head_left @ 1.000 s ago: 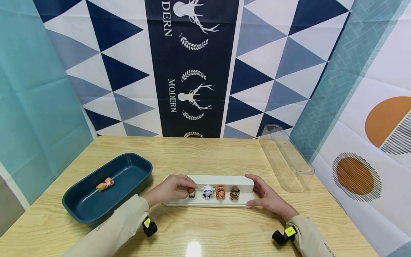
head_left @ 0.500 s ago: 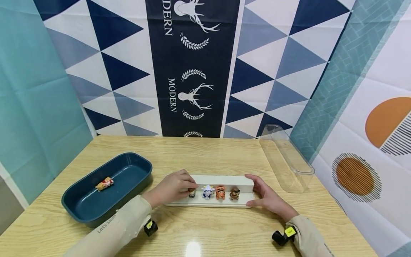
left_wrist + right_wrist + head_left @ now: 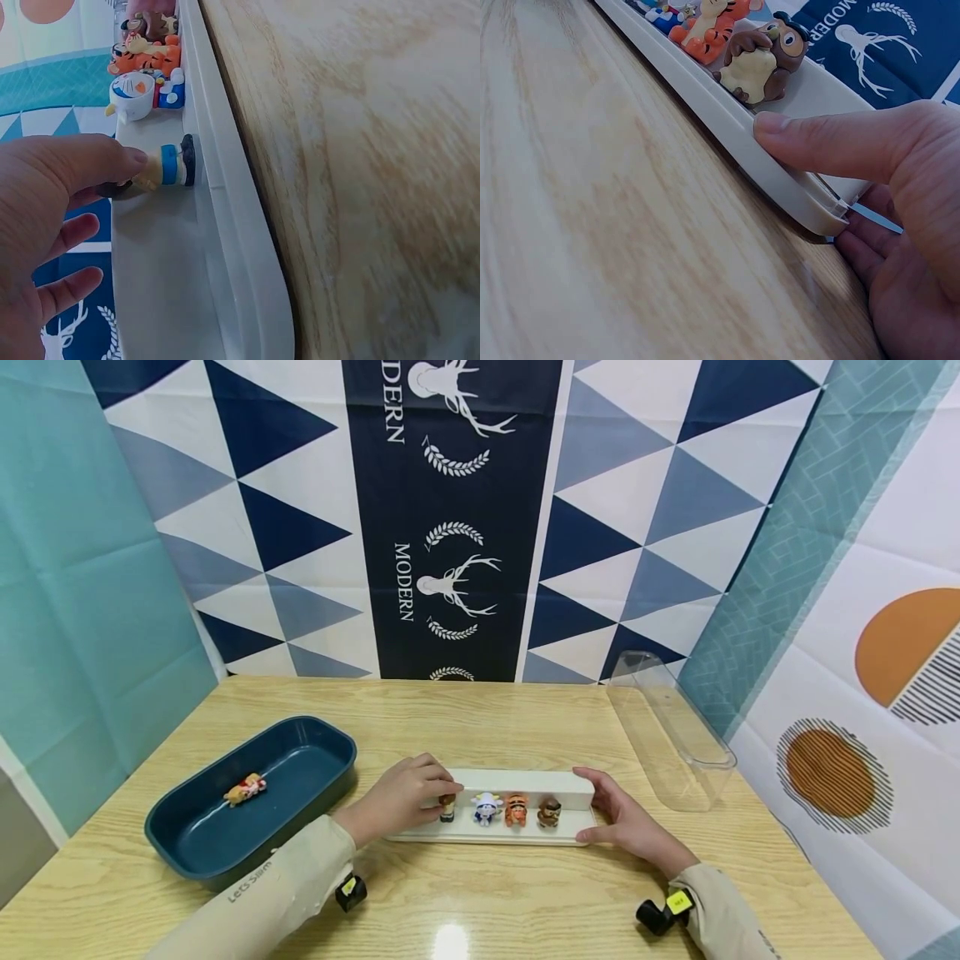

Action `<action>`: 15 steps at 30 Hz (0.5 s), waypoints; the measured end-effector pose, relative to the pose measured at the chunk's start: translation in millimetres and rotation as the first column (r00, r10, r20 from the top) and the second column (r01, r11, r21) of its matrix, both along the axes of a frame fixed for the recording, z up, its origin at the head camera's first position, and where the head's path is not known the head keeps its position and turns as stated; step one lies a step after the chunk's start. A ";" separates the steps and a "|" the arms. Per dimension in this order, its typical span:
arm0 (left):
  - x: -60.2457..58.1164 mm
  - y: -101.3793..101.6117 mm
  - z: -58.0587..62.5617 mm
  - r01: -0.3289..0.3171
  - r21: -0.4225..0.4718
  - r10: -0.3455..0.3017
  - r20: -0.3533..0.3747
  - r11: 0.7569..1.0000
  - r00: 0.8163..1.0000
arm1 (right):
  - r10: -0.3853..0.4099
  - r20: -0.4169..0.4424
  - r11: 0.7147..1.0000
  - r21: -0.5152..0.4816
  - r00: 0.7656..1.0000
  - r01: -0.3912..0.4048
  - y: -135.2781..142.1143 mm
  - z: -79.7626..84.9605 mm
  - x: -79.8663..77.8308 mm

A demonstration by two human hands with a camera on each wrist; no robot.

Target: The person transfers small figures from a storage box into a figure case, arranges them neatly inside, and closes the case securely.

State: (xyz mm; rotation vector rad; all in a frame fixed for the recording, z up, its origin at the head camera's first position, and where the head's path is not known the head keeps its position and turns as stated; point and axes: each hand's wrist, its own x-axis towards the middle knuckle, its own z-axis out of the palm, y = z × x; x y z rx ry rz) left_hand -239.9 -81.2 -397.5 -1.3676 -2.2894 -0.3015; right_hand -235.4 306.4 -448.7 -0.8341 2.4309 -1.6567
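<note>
My left hand (image 3: 405, 797) pinches a small toy figurine (image 3: 169, 165) between thumb and fingers; its dark feet are down at the floor of the white stepped display stand (image 3: 517, 781). The figurine's head is mostly hidden by the thumb. To its right on the stand's lower step are a white-and-blue horned figurine (image 3: 486, 808), an orange tiger figurine (image 3: 515, 810) and a brown owl figurine (image 3: 757, 64). My right hand (image 3: 630, 827) grips the stand's right end, its thumb (image 3: 817, 139) on the front rim and its fingers behind the end.
A dark blue basin (image 3: 300, 768) stands at the left, with one orange-and-red figurine (image 3: 245, 789) lying in it. At the back right lies a clear plastic cover (image 3: 667, 735). Patterned cloth walls (image 3: 450, 527) border the wooden table (image 3: 480, 902).
My left hand has shifted slightly, and more of the figurine it pinches shows now. The right hand and the stand stay where they were.
</note>
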 end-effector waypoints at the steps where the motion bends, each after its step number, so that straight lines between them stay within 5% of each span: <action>1: 0.3 -0.5 0.3 -0.006 -0.006 0.006 0.002 1.000 1.000 | 0.000 0.000 1.000 -0.001 1.000 0.000 -0.1 0.4 0.2; 15: 5.7 -15.2 10.3 -0.054 -0.093 0.056 0.025 0.994 0.998 | 0.006 -0.023 1.000 -0.002 1.000 -0.006 -1.7 2.6 2.3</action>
